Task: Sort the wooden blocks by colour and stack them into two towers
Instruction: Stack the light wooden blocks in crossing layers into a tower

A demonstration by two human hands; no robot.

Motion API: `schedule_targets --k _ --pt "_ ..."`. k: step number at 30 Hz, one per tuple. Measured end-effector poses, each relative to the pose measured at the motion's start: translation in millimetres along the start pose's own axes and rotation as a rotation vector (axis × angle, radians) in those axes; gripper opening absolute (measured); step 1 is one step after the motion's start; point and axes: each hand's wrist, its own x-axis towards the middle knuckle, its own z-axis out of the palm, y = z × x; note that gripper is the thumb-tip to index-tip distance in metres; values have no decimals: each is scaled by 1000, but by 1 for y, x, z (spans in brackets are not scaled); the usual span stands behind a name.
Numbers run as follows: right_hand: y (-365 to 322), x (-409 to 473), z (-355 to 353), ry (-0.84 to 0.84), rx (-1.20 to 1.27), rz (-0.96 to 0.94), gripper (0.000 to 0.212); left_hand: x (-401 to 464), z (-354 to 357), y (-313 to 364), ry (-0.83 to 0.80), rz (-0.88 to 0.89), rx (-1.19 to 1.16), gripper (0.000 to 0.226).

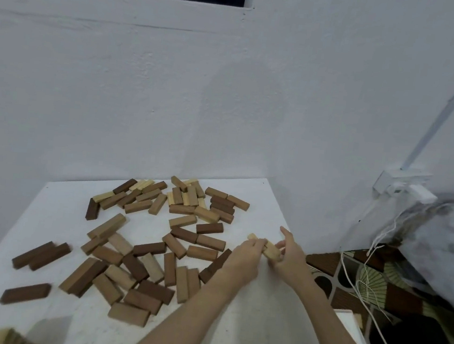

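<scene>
Head view: a white table (48, 209) fills the lower left and centre of the frame, against a white wall.
Blocks: a loose scatter of wooden blocks (154, 237) lies flat across the middle of the table, long rectangular bars in pale cream, mid tan and dark brown, mixed together and pointing every way.
Dark strays: three dark brown blocks (40, 256) lie apart at the lower left of the scatter.
Pale blocks in hand: a few pale blocks (269, 250) sit side by side right of centre, on the table's right part.
Left hand (244, 257): fingers curled over the near end of the pale blocks, gripping them.
Right hand (291, 253): fingers and thumb pinch the same pale blocks from the right.
Writing: no lettering on the blocks can be read.
Right edge: white cables (359, 284) hang over a patterned cloth.
</scene>
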Motion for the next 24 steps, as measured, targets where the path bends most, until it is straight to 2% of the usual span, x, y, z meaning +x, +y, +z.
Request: schedule_targets --k 5,12,15,18,20,24 --pt "-1 -44 7 -79 -59 -12 71 -47 2 14 64 48 -35 54" --pt "-4 -94 15 -196 -117 38 75 -83 0 17 -44 72 199 50" --pt "-8 -108 17 -182 -107 48 70 -96 -10 17 70 151 282 44" --pt "-11 -116 17 -96 -40 51 57 -111 -14 12 276 117 117 14" --pt "-20 -123 21 -91 -7 21 46 -126 -17 11 357 21 -67 21" --pt "-49 -140 44 -194 38 -71 32 -159 -24 0 399 -138 -157 18"
